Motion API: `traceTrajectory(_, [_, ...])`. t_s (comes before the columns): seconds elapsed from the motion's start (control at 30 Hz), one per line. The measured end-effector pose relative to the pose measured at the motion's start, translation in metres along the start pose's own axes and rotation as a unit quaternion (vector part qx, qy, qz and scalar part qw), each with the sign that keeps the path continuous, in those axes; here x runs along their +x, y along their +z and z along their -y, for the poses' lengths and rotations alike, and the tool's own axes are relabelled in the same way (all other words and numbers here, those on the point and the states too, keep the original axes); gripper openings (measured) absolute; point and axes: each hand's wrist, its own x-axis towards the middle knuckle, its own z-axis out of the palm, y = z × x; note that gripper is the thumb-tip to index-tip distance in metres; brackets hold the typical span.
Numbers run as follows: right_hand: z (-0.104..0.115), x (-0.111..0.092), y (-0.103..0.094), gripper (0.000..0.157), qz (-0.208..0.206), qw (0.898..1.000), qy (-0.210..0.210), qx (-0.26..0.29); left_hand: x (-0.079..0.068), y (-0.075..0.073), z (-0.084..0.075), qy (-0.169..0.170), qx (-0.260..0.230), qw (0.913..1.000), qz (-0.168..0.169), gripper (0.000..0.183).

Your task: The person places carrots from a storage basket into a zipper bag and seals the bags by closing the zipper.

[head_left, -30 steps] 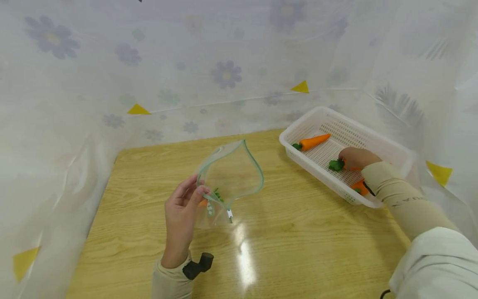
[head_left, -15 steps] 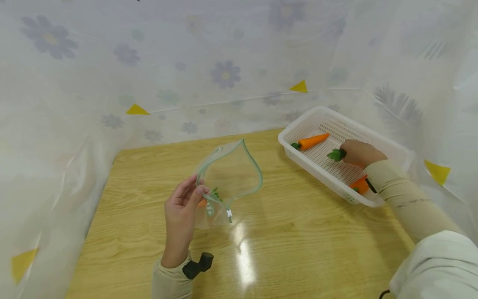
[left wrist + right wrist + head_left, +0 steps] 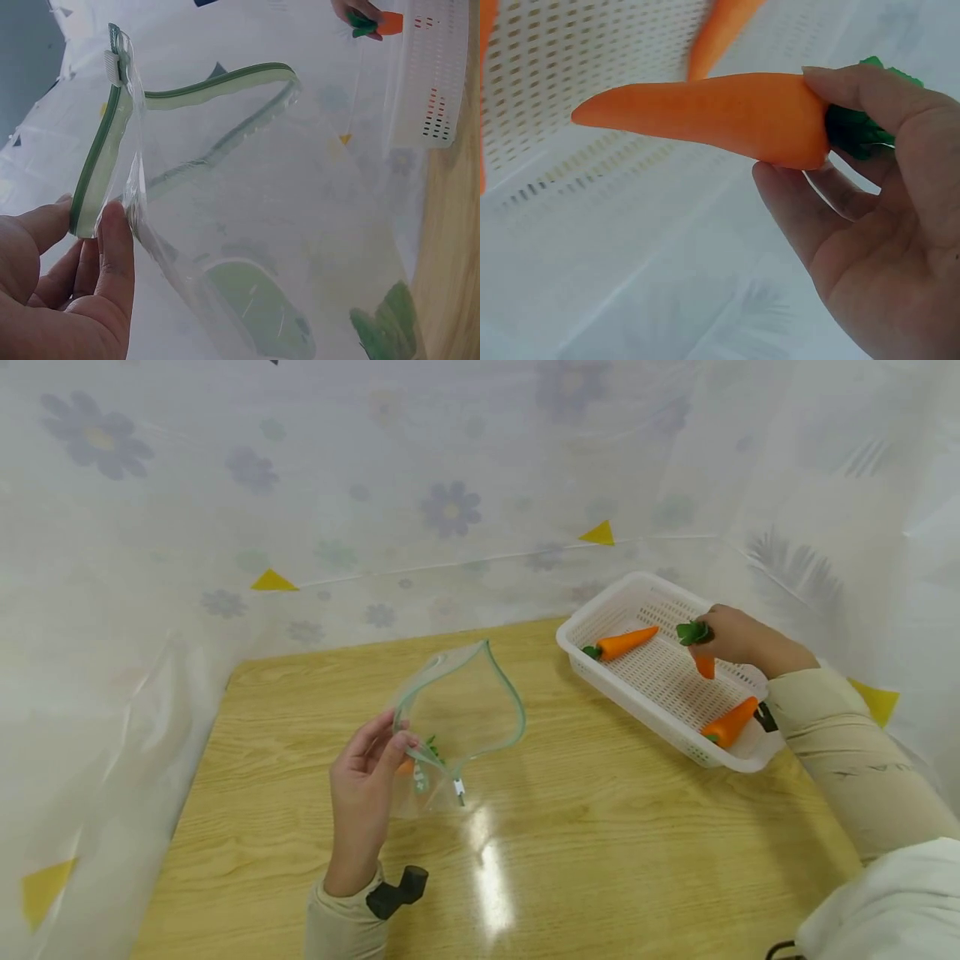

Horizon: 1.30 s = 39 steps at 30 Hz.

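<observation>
- Left hand (image 3: 367, 777): thumb and fingers pinch the bag's edge; its mouth gapes.
- Bag (image 3: 480, 706): a carrot's leaves (image 3: 434, 750) show through, apparently inside.
- Right hand (image 3: 742, 639): clamped on the thick end of another carrot (image 3: 712, 116), held above the basket (image 3: 637, 695).
- Two more carrots, one left (image 3: 628, 643) and one right (image 3: 731, 722), lie apart in the basket.
- Step in hand, seemingly: lifting out the held carrot. The next move probably calls for clearing the rim and heading bagward, mouth held wide.

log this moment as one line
left hand: holds open bag | right hand: grips carrot over basket | basket: two more carrots
</observation>
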Motion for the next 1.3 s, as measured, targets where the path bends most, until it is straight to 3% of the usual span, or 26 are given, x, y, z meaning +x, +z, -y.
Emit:
traceTrajectory(0.13, [0.021,-0.006,-0.012,0.040,-0.027,0.999,-0.007,0.023,0.001,0.000,0.000,0.001,0.001,1.0000,0.002,0.032])
traceTrajectory(0.3, [0.055,-0.014,-0.026,0.039,-0.080,0.994,-0.041,0.057,0.002,0.000,0.000,-0.001,0.002,1.0000,0.001,0.032])
traceTrajectory(0.5, [0.096,-0.027,-0.038,0.037,-0.167,0.975,-0.112,0.096,0.003,0.000,0.000,-0.001,0.007,1.0000,-0.001,0.032])
traceTrajectory(0.63, [0.121,-0.034,-0.040,0.039,-0.234,0.949,-0.166,0.132,0.003,-0.001,0.000,0.003,0.008,1.0000,0.002,0.032])
traceTrajectory(0.8, [0.161,-0.047,-0.042,0.047,-0.288,0.905,-0.247,0.192,0.004,-0.001,0.000,0.008,0.006,0.9999,0.005,0.032])
traceTrajectory(0.97, [0.201,-0.066,-0.048,0.043,-0.295,0.870,-0.309,0.246,0.004,-0.001,0.000,0.009,-0.002,1.0000,0.003,0.031])
traceTrajectory(1.13, [0.223,-0.076,-0.046,0.037,-0.284,0.834,-0.366,0.298,0.003,-0.002,-0.001,0.007,-0.001,1.0000,-0.002,0.031])
traceTrajectory(1.3, [0.238,-0.078,-0.038,0.035,-0.264,0.819,-0.402,0.314,0.002,-0.002,-0.001,0.005,0.000,1.0000,-0.003,0.031])
